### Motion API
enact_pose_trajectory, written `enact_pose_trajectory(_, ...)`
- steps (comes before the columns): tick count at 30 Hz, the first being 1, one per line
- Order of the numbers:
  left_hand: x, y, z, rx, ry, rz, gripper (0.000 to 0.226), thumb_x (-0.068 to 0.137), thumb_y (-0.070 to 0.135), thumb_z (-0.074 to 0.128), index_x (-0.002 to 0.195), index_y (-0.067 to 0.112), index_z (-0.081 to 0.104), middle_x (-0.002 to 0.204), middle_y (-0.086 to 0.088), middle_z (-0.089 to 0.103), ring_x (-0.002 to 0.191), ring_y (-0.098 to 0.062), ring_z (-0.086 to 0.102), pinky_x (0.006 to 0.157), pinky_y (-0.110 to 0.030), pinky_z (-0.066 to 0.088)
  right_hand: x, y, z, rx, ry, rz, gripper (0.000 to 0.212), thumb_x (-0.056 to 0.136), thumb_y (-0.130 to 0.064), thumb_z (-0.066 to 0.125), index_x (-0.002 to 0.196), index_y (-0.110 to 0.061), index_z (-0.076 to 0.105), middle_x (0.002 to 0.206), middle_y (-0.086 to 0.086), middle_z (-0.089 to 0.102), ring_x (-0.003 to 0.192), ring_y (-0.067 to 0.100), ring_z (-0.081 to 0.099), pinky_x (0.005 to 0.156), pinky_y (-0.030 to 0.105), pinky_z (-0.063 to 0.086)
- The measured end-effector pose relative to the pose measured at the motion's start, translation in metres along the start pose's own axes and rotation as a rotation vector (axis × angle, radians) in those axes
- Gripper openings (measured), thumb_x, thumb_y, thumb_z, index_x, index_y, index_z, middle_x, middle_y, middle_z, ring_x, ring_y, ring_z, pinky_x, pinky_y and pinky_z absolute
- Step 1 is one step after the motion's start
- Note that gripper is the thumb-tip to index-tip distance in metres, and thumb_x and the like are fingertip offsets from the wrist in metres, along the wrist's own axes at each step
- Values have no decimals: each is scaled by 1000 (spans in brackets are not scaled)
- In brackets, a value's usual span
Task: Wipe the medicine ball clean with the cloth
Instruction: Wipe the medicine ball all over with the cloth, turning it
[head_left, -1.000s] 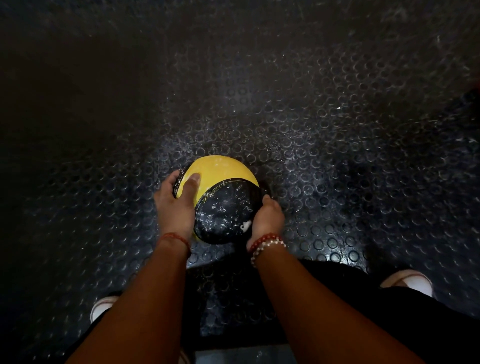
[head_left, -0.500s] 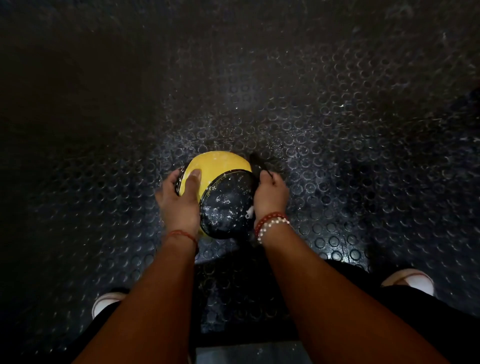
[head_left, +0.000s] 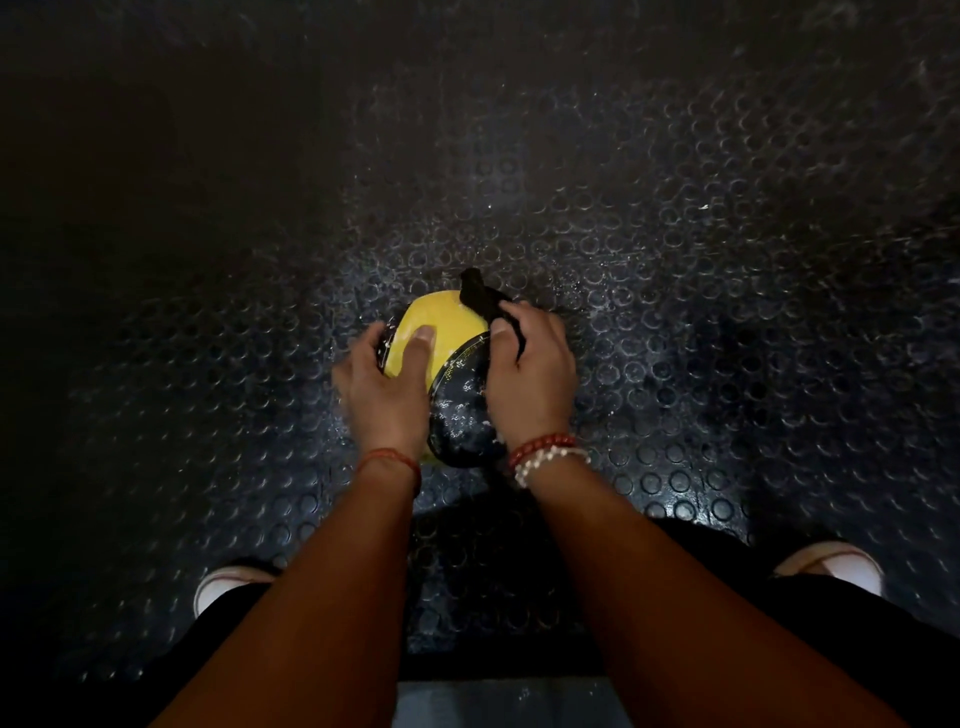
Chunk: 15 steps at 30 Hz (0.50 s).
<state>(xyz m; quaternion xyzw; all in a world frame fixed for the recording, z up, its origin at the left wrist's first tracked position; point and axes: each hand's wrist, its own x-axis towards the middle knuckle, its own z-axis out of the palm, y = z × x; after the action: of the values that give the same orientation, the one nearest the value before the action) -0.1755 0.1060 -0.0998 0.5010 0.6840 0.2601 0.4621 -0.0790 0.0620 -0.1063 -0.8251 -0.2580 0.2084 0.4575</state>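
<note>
Yellow-and-black medicine ball (head_left: 452, 332) sits on the studded floor (head_left: 675, 312). The left hand (head_left: 384, 384) wraps its fingers round the left side; the right hand (head_left: 530, 374) pinches the dark cloth (head_left: 480, 296) at its far edge. Wiping seems barely begun.

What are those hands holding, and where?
Right hand grips the dark cloth, one end sticking out; left hand holds the medicine ball at its left side.

Under the thumb of our left hand (head_left: 384, 395) the medicine ball (head_left: 457, 326) is yellow, beside it black; the cloth (head_left: 480, 299) in our right hand (head_left: 530, 374) is black.
</note>
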Motion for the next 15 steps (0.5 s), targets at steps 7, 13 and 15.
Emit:
enact_pose_trajectory(7, -9, -4, 7, 5, -19, 75, 58, 90, 55, 62, 141, 30, 50, 137, 7, 34, 124, -12, 45, 91, -20, 36, 38, 24, -16, 182, -95, 609, 24, 95, -32, 47, 96, -15, 64, 99, 6, 64, 92, 25, 60, 86, 40, 50)
enact_pose_trajectory(13, -3, -7, 13, 140, 35, 116, 50, 96, 58, 46, 138, 33, 52, 140, 4, 39, 130, -19, 43, 101, -33, 36, -6, -1, -11, 12, 78, 120, 26, 93, -30, 50, 113, -21, 65, 118, -5, 58, 100, 10, 55, 78, 18, 42)
enact_pose_trajectory(15, -5, -7, 13, 162, 29, 145, 49, 96, 55, 47, 138, 32, 52, 138, 5, 39, 128, -19, 43, 101, -32, 35, -4, -10, -7, -62, 11, -102, 28, 91, -30, 50, 110, -18, 66, 120, -1, 59, 106, 15, 56, 87, 25, 45)
